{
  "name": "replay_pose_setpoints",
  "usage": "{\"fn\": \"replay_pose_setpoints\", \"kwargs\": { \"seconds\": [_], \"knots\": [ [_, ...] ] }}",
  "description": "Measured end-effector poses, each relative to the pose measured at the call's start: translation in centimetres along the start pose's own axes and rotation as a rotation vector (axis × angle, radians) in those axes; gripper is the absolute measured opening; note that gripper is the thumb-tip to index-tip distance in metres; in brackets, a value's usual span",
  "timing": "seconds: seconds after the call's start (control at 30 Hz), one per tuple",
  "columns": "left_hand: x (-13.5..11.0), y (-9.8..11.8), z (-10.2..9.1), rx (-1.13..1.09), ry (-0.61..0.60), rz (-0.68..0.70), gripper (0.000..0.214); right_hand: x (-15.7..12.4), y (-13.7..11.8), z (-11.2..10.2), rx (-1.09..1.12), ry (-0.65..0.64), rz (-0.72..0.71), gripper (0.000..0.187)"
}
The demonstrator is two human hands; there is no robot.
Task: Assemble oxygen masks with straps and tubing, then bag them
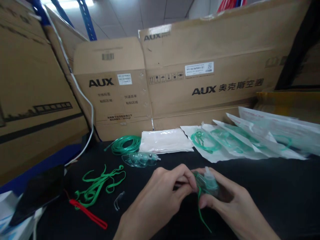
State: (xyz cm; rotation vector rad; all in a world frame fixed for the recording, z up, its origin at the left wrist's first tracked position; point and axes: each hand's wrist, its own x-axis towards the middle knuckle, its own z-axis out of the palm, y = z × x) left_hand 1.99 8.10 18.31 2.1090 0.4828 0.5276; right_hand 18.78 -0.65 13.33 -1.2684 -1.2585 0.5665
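Note:
My left hand (160, 193) and my right hand (225, 200) meet low in the middle over the black table (275, 186). Between them is a clear green-tinted mask (207, 183) with a white connector on top. My right hand cups the mask from the right. My left hand pinches at its left side, where a thin green elastic strap (202, 213) hangs down. Both hands are closed. Another clear mask (140, 159) lies on the table beyond my left hand, next to a coil of green tubing (126, 145).
A pile of green elastic straps (100, 185) and a red strip (87, 213) lie at the left, with a small clear clip (118, 200). An empty white pouch (165, 140) and several packed pouches (237, 140) line the back. Cardboard boxes (200, 66) wall the table. A black phone (37, 193) sits far left.

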Motion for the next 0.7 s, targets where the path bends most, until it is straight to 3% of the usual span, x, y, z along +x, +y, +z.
{"fn": "replay_pose_setpoints", "kwargs": {
  "seconds": [0.13, 0.27, 0.33, 0.43, 0.5, 0.6, 0.7],
  "knots": [
    [-0.3, -0.1, 0.3, 0.103, 0.006, -0.012, 0.013, 0.1, 1.0, -0.4, -0.248, -0.019, -0.174, 0.009],
    [-1.0, 0.5, -0.8, 0.139, 0.045, -0.041, 0.014, 0.2, 2.0, -0.6, -0.301, -0.05, -0.14, 0.02],
    [-1.1, 1.1, -2.6, 0.242, 0.182, -0.038, 0.017, 0.1, 2.4, -0.5, -0.286, -0.051, -0.091, 0.024],
    [0.0, 1.6, -6.7, 0.572, 0.414, -0.064, 0.03, -0.1, 2.8, -0.4, -0.257, -0.066, -0.039, 0.028],
    [1.4, 1.1, -9.8, 0.815, 0.519, -0.249, 0.035, -0.2, 3.1, -0.3, -0.247, -0.082, -0.025, 0.03],
    [3.6, -0.5, -13.5, 0.904, 0.53, -0.407, 0.037, -0.2, 3.7, -0.2, -0.239, -0.118, 0.003, 0.033],
    [5.1, -2.4, -15.4, 0.912, 0.465, -0.517, 0.032, -0.1, 4.2, -0.1, -0.226, -0.143, 0.013, 0.034]
  ]
}}
